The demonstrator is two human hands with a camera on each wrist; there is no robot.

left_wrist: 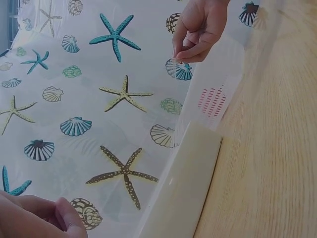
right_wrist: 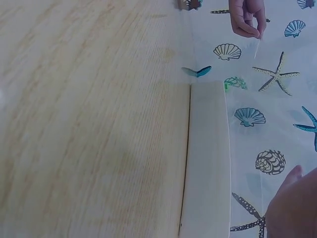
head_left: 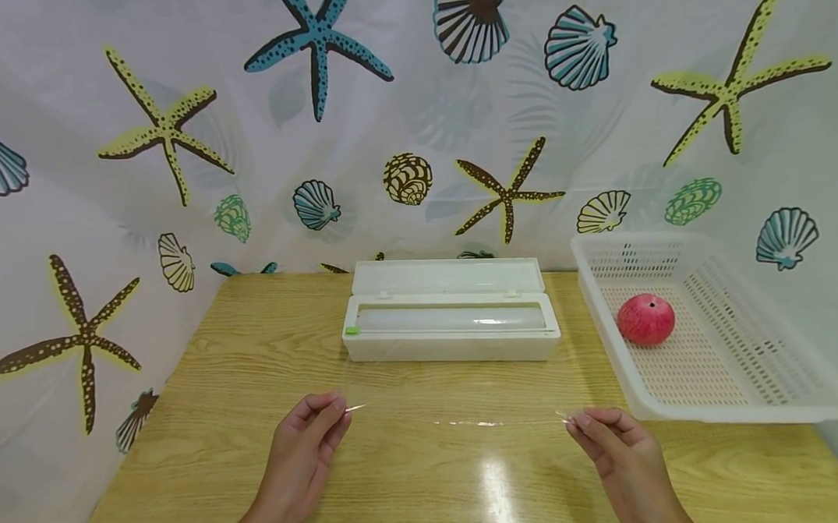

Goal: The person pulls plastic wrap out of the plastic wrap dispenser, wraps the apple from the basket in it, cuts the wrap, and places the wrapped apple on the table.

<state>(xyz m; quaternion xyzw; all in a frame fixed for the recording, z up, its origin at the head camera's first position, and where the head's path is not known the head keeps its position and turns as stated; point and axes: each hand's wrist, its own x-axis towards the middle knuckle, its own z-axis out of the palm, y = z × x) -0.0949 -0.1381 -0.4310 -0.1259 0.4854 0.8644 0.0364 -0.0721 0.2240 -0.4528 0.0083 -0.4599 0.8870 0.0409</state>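
My left hand [head_left: 297, 450] and right hand [head_left: 627, 459] each pinch one corner of a clear sheet of plastic wrap [head_left: 468, 424] between thumb and fingers. Almost invisible, the film spans the gap between them above the table, with glints along its near edge. Just beyond the hands stands a white cling film dispenser [head_left: 451, 350], its lid [head_left: 448, 276] raised and a film roll [head_left: 436, 321] inside. Whether the sheet is still joined to the roll I cannot tell. The left wrist view shows the dispenser's side and the right hand [left_wrist: 203, 29] pinching at the far end.
A white plastic basket [head_left: 749, 413] stands at the right, close to the right hand. Inside it lies a round pinkish-red fruit [head_left: 646, 319]. Behind the wooden table [head_left: 240, 339] hangs a white cloth [head_left: 385, 122] printed with starfish and shells.
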